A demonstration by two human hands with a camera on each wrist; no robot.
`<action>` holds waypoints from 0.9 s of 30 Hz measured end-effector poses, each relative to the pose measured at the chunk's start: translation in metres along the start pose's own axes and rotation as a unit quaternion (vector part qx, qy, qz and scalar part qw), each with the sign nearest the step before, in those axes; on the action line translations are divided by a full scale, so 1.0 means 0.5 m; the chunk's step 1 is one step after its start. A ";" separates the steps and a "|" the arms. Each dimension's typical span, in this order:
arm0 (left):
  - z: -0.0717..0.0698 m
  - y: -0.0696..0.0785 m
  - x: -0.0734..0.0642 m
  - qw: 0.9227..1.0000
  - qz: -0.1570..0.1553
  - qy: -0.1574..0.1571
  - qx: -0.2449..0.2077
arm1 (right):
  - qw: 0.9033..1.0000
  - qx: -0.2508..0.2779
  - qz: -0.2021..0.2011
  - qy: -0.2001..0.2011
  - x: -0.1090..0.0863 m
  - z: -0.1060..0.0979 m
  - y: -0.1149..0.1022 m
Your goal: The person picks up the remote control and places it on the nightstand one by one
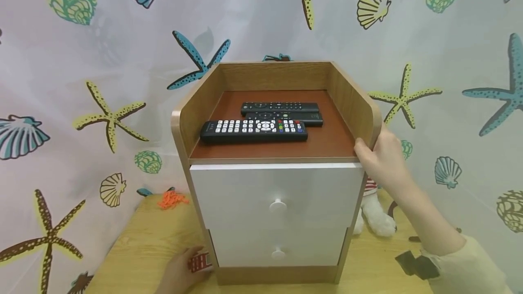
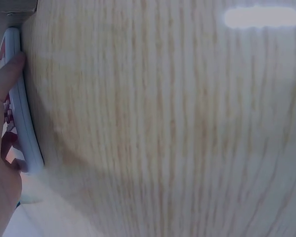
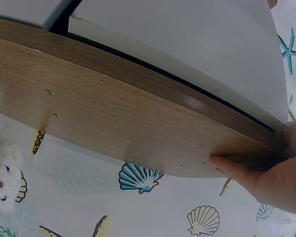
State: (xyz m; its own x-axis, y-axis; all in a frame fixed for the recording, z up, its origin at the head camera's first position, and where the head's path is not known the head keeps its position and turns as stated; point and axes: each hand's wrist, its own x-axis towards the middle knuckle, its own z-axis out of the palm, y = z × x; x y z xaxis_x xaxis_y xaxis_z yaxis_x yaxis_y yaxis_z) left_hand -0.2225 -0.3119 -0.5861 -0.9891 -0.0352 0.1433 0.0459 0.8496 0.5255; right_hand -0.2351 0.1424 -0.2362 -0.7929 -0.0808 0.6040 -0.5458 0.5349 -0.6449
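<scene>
A small wood-sided cabinet [image 1: 353, 103] with a white upper drawer [image 1: 237, 203] and a white lower drawer [image 1: 245, 253] stands on the table. My right hand [image 1: 380, 153] grips the front edge of its right side panel, thumb inside; the right wrist view shows fingers against the panel [image 3: 118, 113]. Low at the cabinet's left side, my left hand [image 1: 177, 273] holds a slim, white-edged object with a red patterned face [image 1: 200, 262]. In the left wrist view its pale edge [image 2: 25, 108] stands close to a wood-grain surface; its kind is unclear.
On the cabinet's brown top lie three black remotes: front [image 1: 253, 133], middle [image 1: 302, 118] and back [image 1: 282, 107]. An orange stringy bundle [image 1: 171, 199] sits at the table's back left. Behind the cabinet's right side is a white plush toy [image 1: 377, 217]. A patterned curtain [image 1: 122, 49] hangs behind.
</scene>
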 end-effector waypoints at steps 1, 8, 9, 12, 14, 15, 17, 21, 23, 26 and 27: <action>0.001 -0.002 0.000 1.000 -0.004 -0.001 0.002 | 1.000 0.000 -0.001 0.001 0.000 0.000 0.000; -0.006 0.008 -0.011 0.999 -0.035 -0.012 0.011 | 1.000 -0.003 0.000 -0.002 0.001 0.002 0.004; -0.007 0.010 -0.012 0.999 -0.036 -0.013 0.011 | 1.000 -0.003 0.000 -0.002 0.002 0.002 0.004; -0.003 0.010 -0.013 0.999 -0.037 -0.011 0.013 | 1.000 -0.002 0.002 -0.001 0.002 0.001 0.004; 0.001 0.010 -0.012 0.999 -0.034 -0.005 0.016 | 1.000 -0.001 0.004 -0.002 0.002 0.000 0.003; 0.003 0.008 -0.011 0.999 -0.032 -0.001 0.019 | 1.000 -0.001 0.006 -0.002 0.002 -0.001 0.002; 0.007 0.007 -0.011 0.999 -0.028 0.006 0.021 | 1.000 -0.002 0.008 -0.002 0.003 -0.002 0.002; 0.006 0.006 -0.013 0.999 -0.028 0.008 0.014 | 1.000 -0.002 0.012 -0.004 0.002 -0.002 0.001; 0.006 0.002 -0.014 0.999 -0.033 0.006 0.000 | 1.000 -0.002 0.010 -0.004 0.002 -0.001 0.002; 0.001 -0.012 -0.014 0.999 -0.039 -0.004 -0.029 | 1.000 -0.002 0.005 0.000 0.002 0.001 0.003; 0.001 -0.022 -0.013 0.999 -0.032 -0.006 -0.031 | 1.000 -0.002 0.003 0.001 0.002 0.001 0.002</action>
State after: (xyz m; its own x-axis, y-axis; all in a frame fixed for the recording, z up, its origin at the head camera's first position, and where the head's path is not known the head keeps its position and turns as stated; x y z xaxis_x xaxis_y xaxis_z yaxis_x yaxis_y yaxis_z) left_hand -0.2169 -0.3207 -0.5931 -0.9919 -0.0812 0.0979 -0.0089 0.8119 0.5837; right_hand -0.2367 0.1423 -0.2367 -0.7960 -0.0754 0.6006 -0.5395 0.5381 -0.6476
